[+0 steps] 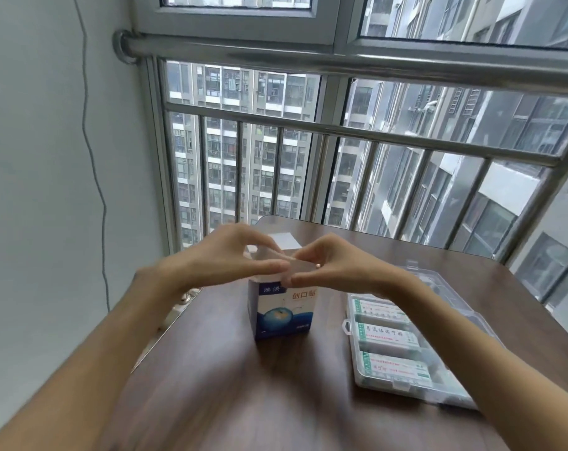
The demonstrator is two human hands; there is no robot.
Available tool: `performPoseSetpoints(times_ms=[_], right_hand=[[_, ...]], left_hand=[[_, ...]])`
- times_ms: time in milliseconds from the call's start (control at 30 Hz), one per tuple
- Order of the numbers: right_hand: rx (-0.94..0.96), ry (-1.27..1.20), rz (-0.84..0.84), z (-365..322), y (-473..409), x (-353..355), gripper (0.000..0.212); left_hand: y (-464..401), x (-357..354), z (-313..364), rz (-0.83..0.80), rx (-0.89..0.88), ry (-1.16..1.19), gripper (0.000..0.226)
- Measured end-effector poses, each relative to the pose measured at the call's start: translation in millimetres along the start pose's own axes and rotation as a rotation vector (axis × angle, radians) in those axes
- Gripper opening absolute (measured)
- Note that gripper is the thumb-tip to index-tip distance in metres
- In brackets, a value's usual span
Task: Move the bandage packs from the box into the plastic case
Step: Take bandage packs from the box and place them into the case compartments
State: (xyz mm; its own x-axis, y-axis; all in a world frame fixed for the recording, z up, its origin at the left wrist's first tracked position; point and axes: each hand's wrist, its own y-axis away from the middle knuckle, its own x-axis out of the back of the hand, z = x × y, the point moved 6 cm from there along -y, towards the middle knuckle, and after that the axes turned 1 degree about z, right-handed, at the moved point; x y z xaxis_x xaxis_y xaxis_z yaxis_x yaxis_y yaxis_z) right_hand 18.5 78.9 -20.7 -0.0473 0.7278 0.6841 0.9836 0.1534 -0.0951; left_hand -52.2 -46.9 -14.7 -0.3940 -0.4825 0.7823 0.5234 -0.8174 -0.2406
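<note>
both forearms reach forward and converge; left hand (224, 255) and right hand (325, 265) meet with fingertips pinched, thumbs nearly touching.

2 bare forearms enter from the bottom edge — no sleeves, watch or bracelet show on either. The left hand (225, 255) and the right hand (325, 265) are bare too — no gloves, no rings visible. Fingers are slim, nails short and unpainted where the blur lets them show.
</note>
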Motion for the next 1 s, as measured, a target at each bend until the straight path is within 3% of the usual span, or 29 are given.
performPoseSetpoints(times_ms=[67, 367, 467, 600, 700, 800, 900, 1000], right_hand=[[-0.023, -0.043, 0.02, 3, 2, 6, 0.027], [-0.046, -0.124, 0.056, 4, 5, 7, 0.019], [-0.017, -0.098, 0.153, 4, 1, 11, 0.02], [-0.007, -0.13, 0.298, 2, 0, 17, 0.025], [-0.034, -0.193, 0.398, 1, 3, 28, 0.025], [-0.034, -0.249, 0.45, -7, 12, 39, 0.024], [0.007, -0.269, 0.473, -16, 36, 50, 0.019], [0.037, -0.27, 0.47, -22, 70, 64, 0.015]], left_hand=[[1, 4, 1, -0.044, -0.038, 0.076, 0.03], [7, 13, -5, 0.146, -0.04, 0.098, 0.01], [6, 10, -8, 0.174, -0.035, 0.136, 0.005], [7, 16, -10, 0.248, 0.024, 0.207, 0.033], [13, 32, -7, 0.467, 0.107, 0.2, 0.046], [25, 44, 3, 0.649, 0.219, 0.396, 0.052], [25, 24, 26, 0.377, 0.349, 0.507, 0.075], [16, -17, 53, 0.052, 0.441, 0.602, 0.071]])
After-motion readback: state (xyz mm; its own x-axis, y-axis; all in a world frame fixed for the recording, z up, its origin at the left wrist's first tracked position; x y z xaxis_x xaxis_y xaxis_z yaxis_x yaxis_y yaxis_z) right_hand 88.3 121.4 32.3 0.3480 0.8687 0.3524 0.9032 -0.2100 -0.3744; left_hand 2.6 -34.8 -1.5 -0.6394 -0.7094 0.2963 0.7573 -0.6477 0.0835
